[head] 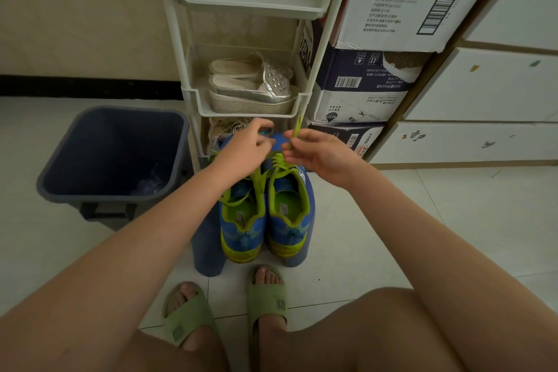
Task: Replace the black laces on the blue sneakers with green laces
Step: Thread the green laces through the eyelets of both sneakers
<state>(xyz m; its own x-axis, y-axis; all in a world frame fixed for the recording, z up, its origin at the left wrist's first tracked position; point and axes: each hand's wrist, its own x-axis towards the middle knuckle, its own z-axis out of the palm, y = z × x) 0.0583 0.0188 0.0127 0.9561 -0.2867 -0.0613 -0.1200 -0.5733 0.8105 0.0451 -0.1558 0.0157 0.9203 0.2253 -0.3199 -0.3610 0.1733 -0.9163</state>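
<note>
Domestic interior, probably an entry or storage corner of a home. Landmark: white plastic tiered shoe rack [250,10], set against a beige wall [75,9] with black skirting [90,86].

- On the rack's middle shelf: silver platform sandals [250,90].
- Left of the rack: dark grey waste bin [114,142] on pale floor tiles [362,235].
- Just beside the rack, right: stacked printed cardboard cartons [362,93], then white drawer fronts [483,87].
- Just in front of the rack: blue sneakers [287,208].
- Further forward of the rack: bare feet in green slide slippers [267,299].

Left arm [145,235] and right arm [422,235] are bare, legs [362,329] too. The left slide [188,315] and right slide [267,296] are olive green, each broad strap bearing a small square grey patch [281,304]
</note>
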